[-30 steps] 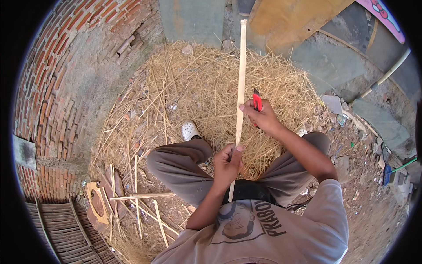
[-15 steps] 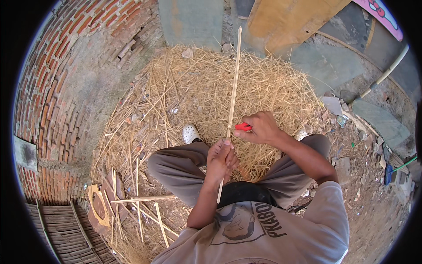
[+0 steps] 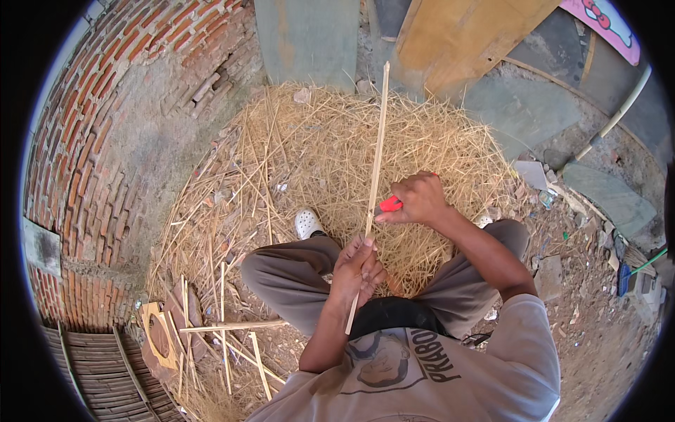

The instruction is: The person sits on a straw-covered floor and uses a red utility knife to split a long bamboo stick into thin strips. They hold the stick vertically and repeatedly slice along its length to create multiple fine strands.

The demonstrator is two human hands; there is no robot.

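A long, pale bamboo strip (image 3: 380,141) runs lengthwise in front of me, its far end over the straw and its near end by my waist. My left hand (image 3: 359,266) is closed around its lower part. From the right, my right hand (image 3: 420,199) grips a red-handled knife (image 3: 391,204). The short blade points left at the strip, just above my left hand; whether it touches is too small to tell. Both hands are over the gap between my bent legs.
A heap of straw-like shavings (image 3: 330,148) spreads ahead of me. Several loose bamboo strips (image 3: 225,327) lie at the left, beside a yellowish board with a round hole (image 3: 159,336). A brick wall (image 3: 84,176) rises on the left; large panels (image 3: 307,42) lean at the back.
The strip has come slightly nearer to my body, still in my left hand. My right hand has turned a little, showing more of the red handle. The whole view has shifted slightly.
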